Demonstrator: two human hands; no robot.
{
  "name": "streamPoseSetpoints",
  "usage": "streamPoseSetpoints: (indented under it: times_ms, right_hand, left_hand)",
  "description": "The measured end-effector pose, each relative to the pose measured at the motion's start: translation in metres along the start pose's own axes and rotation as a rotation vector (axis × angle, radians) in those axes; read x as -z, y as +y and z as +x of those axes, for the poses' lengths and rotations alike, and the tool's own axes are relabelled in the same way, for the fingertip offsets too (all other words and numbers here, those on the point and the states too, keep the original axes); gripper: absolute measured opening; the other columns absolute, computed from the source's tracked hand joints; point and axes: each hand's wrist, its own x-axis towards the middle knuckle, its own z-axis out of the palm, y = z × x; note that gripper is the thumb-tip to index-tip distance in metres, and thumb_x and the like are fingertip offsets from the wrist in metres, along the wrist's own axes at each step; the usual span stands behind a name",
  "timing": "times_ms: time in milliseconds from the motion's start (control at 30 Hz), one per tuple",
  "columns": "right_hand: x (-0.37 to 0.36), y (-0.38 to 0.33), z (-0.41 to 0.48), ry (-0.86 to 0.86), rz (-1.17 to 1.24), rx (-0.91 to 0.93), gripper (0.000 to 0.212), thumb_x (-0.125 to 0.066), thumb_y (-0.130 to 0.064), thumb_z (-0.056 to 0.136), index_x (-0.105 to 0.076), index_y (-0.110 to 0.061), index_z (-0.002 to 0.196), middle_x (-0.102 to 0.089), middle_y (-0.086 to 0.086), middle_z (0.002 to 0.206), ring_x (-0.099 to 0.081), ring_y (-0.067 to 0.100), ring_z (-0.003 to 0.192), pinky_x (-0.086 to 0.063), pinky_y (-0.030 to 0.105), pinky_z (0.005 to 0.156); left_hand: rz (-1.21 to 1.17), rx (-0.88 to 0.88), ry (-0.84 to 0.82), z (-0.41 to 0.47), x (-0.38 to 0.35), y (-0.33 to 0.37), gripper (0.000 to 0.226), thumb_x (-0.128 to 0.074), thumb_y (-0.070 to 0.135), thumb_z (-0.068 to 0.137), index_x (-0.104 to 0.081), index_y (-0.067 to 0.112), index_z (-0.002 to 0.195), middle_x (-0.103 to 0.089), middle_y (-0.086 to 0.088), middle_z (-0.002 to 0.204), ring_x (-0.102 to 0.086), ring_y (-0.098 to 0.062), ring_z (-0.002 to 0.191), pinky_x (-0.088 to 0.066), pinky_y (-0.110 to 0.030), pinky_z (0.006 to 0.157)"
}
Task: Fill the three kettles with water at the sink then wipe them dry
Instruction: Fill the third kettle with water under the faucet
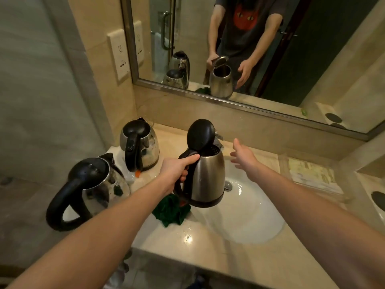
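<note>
Our left fingers were curled tight round the black handle of the steel kettle, thumb on top. They carried it alone, above the left edge of the sink. Our right fingers were spread and loose, holding nothing. They reached over the back of the sink toward where we judged the tap to be; the kettle hid most of it.

The risk, as we judged it, lay in that one-handed hold. Once water went in, the weight would grow, and the kettle could tip, slip or knock the basin. The raised lid might catch the spout or drop shut across the stream. A strong flow would splash the tabletop in front of the sink and wet the kettle's underside.

The kettle was brushed steel with a black base, handle and lid. It hung upright with its mouth open and its inside dark; we could not tell whether it held water.

The rear round kettle and the near round kettle stood with lids down to the left of the sink. A green cloth lay bunched at the sink's left rim, beneath the held kettle.
</note>
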Motion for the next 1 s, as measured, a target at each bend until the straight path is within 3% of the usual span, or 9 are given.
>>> streamPoseSetpoints:
  times_ms: [133,267,500,767,1000]
  right_hand:
    - [0.007,0.013,0.007,-0.062,0.186,-0.106,0.066,-0.025,-0.058,0.101,-0.034,-0.013,0.150,-0.046,0.010,0.146,-0.048,0.029,0.128,-0.036,0.043,0.108]
    - [0.008,0.021,0.022,-0.095,0.332,-0.164,0.067,-0.029,-0.059,0.100,-0.038,-0.012,0.147,-0.042,0.013,0.149,-0.041,0.031,0.136,-0.033,0.041,0.110]
    - [-0.002,0.047,0.062,-0.069,0.223,-0.202,0.077,-0.027,-0.070,0.094,-0.024,-0.021,0.154,-0.030,0.007,0.158,-0.028,0.029,0.145,-0.020,0.050,0.119]
    - [-0.006,0.062,0.104,-0.200,0.188,-0.177,0.068,-0.024,-0.068,0.096,-0.030,-0.030,0.152,-0.031,0.007,0.157,-0.029,0.029,0.144,-0.022,0.050,0.118]
    - [-0.015,0.055,0.137,-0.270,0.149,-0.126,0.061,-0.022,-0.063,0.099,-0.041,-0.031,0.147,-0.040,0.008,0.152,-0.035,0.029,0.140,-0.025,0.049,0.117]
  left_hand:
    - [0.016,0.032,-0.083,0.004,-0.014,-0.009,0.029,-0.081,0.032,0.072,-0.062,0.010,0.077,-0.045,0.001,0.055,-0.037,-0.010,0.045,-0.032,-0.022,0.044]
    - [0.016,0.086,-0.092,0.016,-0.029,-0.020,0.026,-0.081,0.026,0.072,-0.062,0.009,0.077,-0.044,0.002,0.052,-0.036,-0.010,0.044,-0.032,-0.023,0.043]
    - [0.161,0.156,0.057,0.045,-0.049,-0.049,0.031,-0.083,0.035,0.069,-0.063,0.011,0.071,-0.056,-0.001,0.055,-0.052,-0.012,0.051,-0.044,-0.026,0.057]
    - [0.183,0.243,0.234,0.085,-0.055,-0.071,0.045,-0.080,0.046,0.070,-0.064,0.006,0.085,-0.063,-0.008,0.073,-0.060,-0.023,0.071,-0.050,-0.036,0.070]
    - [0.191,0.227,0.273,0.109,-0.057,-0.074,0.036,-0.076,0.043,0.076,-0.068,0.011,0.092,-0.068,-0.006,0.085,-0.063,-0.023,0.086,-0.050,-0.034,0.076]
